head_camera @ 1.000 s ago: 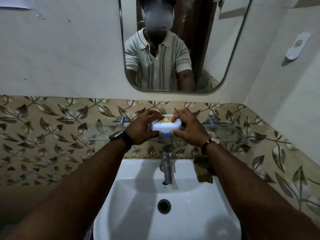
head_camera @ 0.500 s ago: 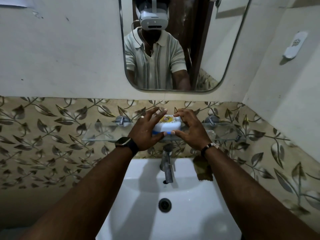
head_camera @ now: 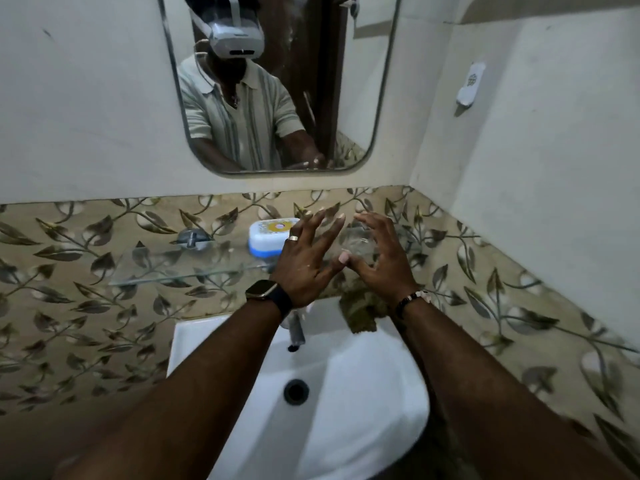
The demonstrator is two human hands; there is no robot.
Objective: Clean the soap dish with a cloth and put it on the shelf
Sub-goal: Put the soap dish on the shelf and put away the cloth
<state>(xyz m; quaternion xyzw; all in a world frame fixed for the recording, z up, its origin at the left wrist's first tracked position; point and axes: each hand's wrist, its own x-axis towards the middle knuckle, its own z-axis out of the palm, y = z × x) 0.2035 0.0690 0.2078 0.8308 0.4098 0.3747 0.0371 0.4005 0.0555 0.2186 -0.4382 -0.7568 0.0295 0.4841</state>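
The white and blue soap dish (head_camera: pixel 268 238), with a yellow label on its lid, rests on the glass shelf (head_camera: pixel 173 268) against the leaf-patterned tiles. My left hand (head_camera: pixel 308 261) hovers just right of it with fingers spread, holding nothing. My right hand (head_camera: pixel 379 259) is beside the left one, also spread and empty. Both hands are off the dish. A dark olive cloth (head_camera: pixel 360 306) lies on the back right rim of the basin, partly hidden by my right wrist.
A white washbasin (head_camera: pixel 363 393) with a drain (head_camera: pixel 296 392) sits below the shelf. The tap (head_camera: pixel 296 329) stands at its back centre. A mirror (head_camera: pixel 277 81) hangs above. A white fixture (head_camera: pixel 470 83) is on the right wall.
Both hands held the soap dish over the shelf; now it stands on the shelf, and the hands have let go, opened and drawn to its right.
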